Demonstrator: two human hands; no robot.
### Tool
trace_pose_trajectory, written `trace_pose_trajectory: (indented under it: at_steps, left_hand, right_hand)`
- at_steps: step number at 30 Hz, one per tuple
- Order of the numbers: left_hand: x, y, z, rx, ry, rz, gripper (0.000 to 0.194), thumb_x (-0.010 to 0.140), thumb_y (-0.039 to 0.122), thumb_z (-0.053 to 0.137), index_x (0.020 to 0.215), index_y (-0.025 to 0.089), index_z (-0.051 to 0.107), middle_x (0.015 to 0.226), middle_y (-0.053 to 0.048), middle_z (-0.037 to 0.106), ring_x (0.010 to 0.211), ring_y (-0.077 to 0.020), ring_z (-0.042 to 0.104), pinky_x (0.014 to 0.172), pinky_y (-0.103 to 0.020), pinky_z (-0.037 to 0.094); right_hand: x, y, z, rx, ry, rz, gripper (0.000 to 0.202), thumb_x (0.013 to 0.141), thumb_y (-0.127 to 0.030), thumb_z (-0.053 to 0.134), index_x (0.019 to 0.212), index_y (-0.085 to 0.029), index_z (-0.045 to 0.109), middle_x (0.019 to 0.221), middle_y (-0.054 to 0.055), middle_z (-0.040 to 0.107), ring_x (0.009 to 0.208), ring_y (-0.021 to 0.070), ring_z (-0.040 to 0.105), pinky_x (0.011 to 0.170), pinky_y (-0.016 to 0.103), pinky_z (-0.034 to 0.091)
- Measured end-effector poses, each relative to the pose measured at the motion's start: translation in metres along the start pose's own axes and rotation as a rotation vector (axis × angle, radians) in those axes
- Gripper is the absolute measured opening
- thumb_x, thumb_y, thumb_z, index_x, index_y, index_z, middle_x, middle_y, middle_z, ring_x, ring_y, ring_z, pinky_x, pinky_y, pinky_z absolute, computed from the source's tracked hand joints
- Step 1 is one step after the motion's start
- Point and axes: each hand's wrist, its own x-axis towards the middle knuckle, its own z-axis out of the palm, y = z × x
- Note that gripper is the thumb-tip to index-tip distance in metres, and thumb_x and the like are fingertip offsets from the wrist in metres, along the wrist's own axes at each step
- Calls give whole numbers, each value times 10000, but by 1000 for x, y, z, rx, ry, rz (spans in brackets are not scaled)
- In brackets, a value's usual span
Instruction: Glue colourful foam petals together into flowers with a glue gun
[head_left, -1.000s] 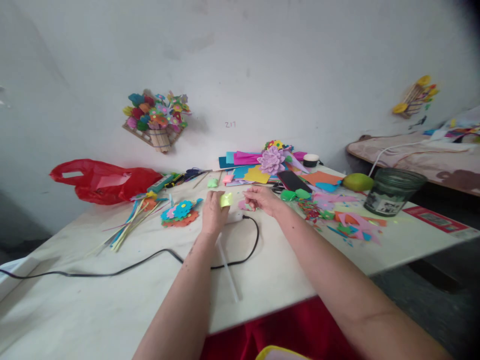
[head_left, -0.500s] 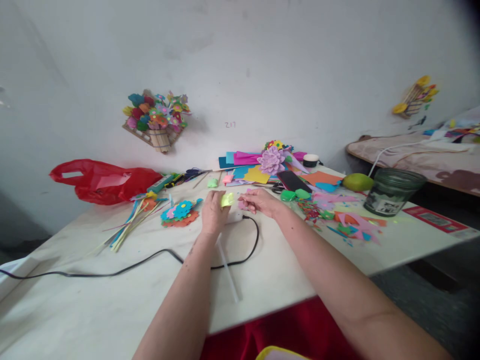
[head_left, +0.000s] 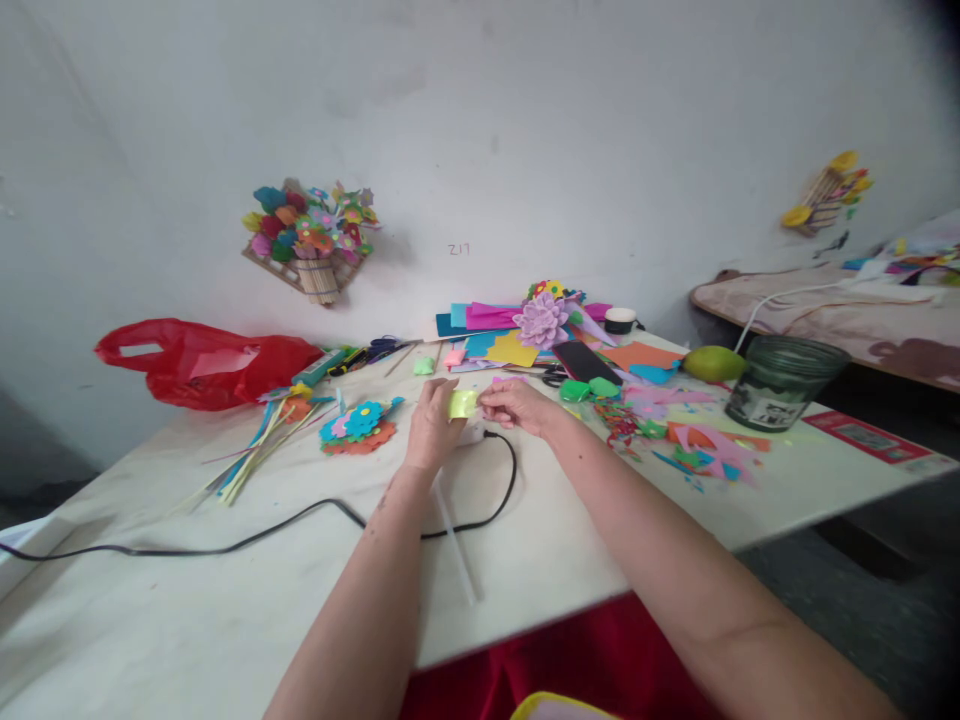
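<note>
Above the table, my left hand [head_left: 433,425] is closed around a small shiny yellow packet [head_left: 462,403]. The fingers of my right hand [head_left: 517,405] pinch the packet's right edge, so it spans between both hands. Partly hidden below them lies a white corded tool [head_left: 472,434], with a black cord [head_left: 515,480] leaving its right end. A translucent stick [head_left: 455,545] points from under my left wrist toward the front edge. Just beyond the hands are a light green packet [head_left: 424,366] and a pink packet [head_left: 454,357].
Left stand a red plastic bag [head_left: 225,365], paper strips [head_left: 251,455] and foam flowers [head_left: 358,428]. Behind are coloured sheets [head_left: 514,349], a lilac flower [head_left: 543,320] and a phone [head_left: 585,363]. To the right are green lumps [head_left: 576,391], scraps [head_left: 712,450] and a glass jar [head_left: 784,385].
My right hand has moved slightly left and now grips the packet's edge. The yellow packet looks stretched flatter and wider between my hands.
</note>
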Motion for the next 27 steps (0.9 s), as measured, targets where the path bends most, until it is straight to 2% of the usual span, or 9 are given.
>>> trace_pose_trajectory:
  at_steps: [4, 9, 12, 14, 16, 18, 20, 23, 27]
  left_hand:
    - [-1, 1, 0, -32, 26, 44, 475, 717, 287, 587, 1154, 182, 432, 1178, -112, 461, 1052, -211, 487, 844, -338, 441]
    - [-2, -3, 1, 3, 91, 41, 514, 725, 299, 588, 1192, 197, 399, 1226, -122, 438, 1081, -224, 471, 858, -379, 432]
    - [-3, -4, 2, 26, 101, 40, 509, 728, 308, 585, 1190, 194, 406, 1222, -124, 445, 1109, -235, 450, 874, -388, 420]
    - [-3, -5, 2, 41, 101, 41, 504, 730, 323, 582, 1185, 190, 412, 1216, -124, 453, 1109, -236, 451, 878, -387, 417]
    - [-3, -5, 2, 54, 99, 42, 499, 729, 333, 582, 1179, 190, 419, 1206, -120, 462, 1101, -237, 456, 884, -388, 412]
    - [-3, -5, 2, 63, 99, 40, 492, 728, 330, 583, 1173, 194, 426, 1192, -113, 475, 1096, -237, 457, 890, -389, 405]
    - [-3, -6, 3, 71, 98, 33, 482, 727, 325, 581, 1167, 196, 432, 1178, -104, 487, 1094, -236, 457, 891, -384, 402]
    - [-3, -7, 4, 86, 87, 30, 461, 728, 320, 578, 1152, 193, 446, 1158, -97, 503, 1080, -236, 461, 888, -378, 400]
    - [-4, -8, 4, 97, 82, 31, 435, 739, 330, 564, 1136, 187, 463, 1137, -97, 514, 1044, -230, 474, 876, -377, 402]
  right_hand:
    - [-1, -8, -9, 40, 210, -73, 109, 614, -206, 607, 616, -131, 528, 477, -40, 491, 334, 28, 330, 297, 166, 220]
    - [0, -11, -35, 2, 551, -183, 104, 610, -205, 574, 562, -155, 496, 446, -44, 456, 327, 43, 325, 299, 183, 208]
    - [3, -4, -57, -256, 769, -118, 105, 644, -204, 527, 548, -162, 516, 451, -22, 476, 341, 69, 361, 340, 208, 276]
    - [3, 1, -70, -625, 881, 34, 116, 640, -161, 515, 532, -152, 556, 463, 21, 518, 412, 118, 465, 419, 240, 352]
    - [2, 5, -81, -996, 899, 83, 112, 634, -127, 524, 574, -133, 618, 571, 85, 600, 589, 188, 573, 555, 278, 410]
    - [1, 5, -87, -1154, 918, 89, 140, 664, -138, 521, 661, -125, 660, 686, 129, 643, 727, 228, 600, 644, 298, 419]
    - [-1, 4, -88, -1194, 948, 78, 175, 707, -158, 504, 733, -124, 674, 748, 147, 654, 788, 230, 600, 680, 290, 413]
    - [-1, 1, -84, -1197, 967, 1, 230, 772, -201, 450, 753, -128, 668, 732, 140, 655, 764, 205, 597, 670, 265, 405]
    - [3, -2, -72, -1040, 851, -156, 286, 785, -306, 449, 635, -146, 632, 551, 66, 607, 630, 168, 568, 612, 246, 396]
